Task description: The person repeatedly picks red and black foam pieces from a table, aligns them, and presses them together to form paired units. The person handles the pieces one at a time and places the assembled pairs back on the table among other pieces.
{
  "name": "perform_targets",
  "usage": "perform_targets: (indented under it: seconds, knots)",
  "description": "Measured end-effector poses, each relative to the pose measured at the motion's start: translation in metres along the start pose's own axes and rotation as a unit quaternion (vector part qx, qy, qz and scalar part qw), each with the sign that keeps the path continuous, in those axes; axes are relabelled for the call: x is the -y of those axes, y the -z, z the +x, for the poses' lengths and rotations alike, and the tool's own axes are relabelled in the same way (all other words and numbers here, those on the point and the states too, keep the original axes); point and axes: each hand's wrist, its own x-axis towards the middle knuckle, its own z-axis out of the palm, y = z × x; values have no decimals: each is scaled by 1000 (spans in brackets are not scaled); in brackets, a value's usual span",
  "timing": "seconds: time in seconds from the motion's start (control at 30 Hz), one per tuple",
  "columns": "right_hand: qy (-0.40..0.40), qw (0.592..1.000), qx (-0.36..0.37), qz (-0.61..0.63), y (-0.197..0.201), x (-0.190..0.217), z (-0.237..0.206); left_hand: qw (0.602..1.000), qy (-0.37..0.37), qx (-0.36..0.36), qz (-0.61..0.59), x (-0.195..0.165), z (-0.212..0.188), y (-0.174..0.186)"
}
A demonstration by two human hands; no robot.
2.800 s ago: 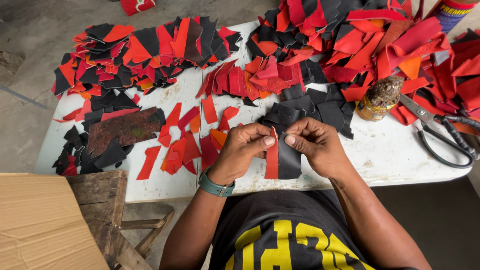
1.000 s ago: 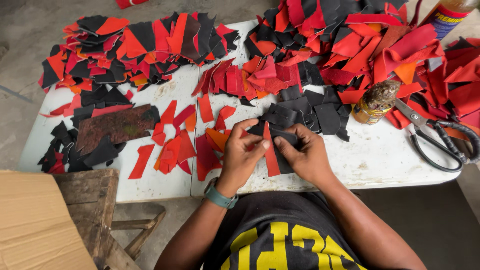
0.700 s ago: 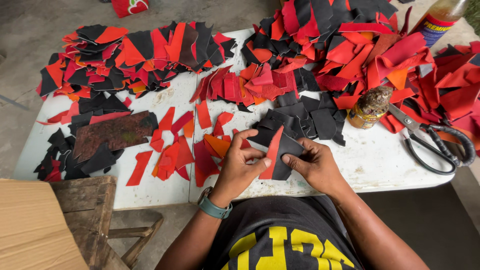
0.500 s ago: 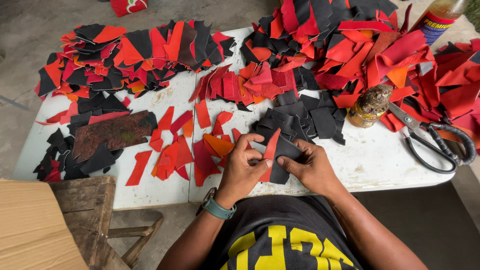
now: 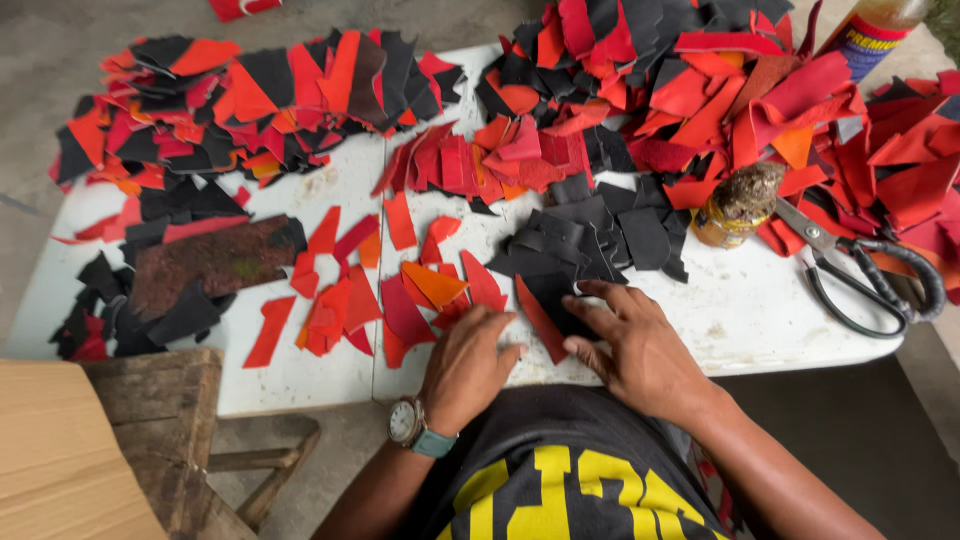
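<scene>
Red strip (image 5: 540, 320) on black piece (image 5: 560, 300), lower centre | my left hand (image 5: 470, 365) and right hand (image 5: 635, 345) press flat, ungrasping; best align edges, smooth outward

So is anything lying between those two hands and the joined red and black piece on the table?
Nothing visible does. The left hand and right hand both rest right on the red and black piece, fingers pressing it flat against the white table.

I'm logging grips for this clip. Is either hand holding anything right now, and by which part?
Nothing is lifted. The left hand and right hand press a joined red and black piece flat on the white table, fingers at its lower edges.
</scene>
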Motion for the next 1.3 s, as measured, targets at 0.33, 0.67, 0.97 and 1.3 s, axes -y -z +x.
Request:
perform_targets:
  seconds: [0.33, 0.67, 0.97, 1.3]
  knots:
    - [-37, 992, 84, -91, -37, -1, 7, 994, -89, 33, 55, 4, 39, -18]
    - [-35, 992, 71, -96, -44, -4, 3, 994, -90, 26, 48, 6, 42, -17]
    - [-29, 993, 84, -83, -28, -5, -36, 995, -80, 51, 26, 10, 44, -17]
    - [-53, 991, 98, -73, -32, -2, -12, 994, -65, 68, 53, 10, 49, -9]
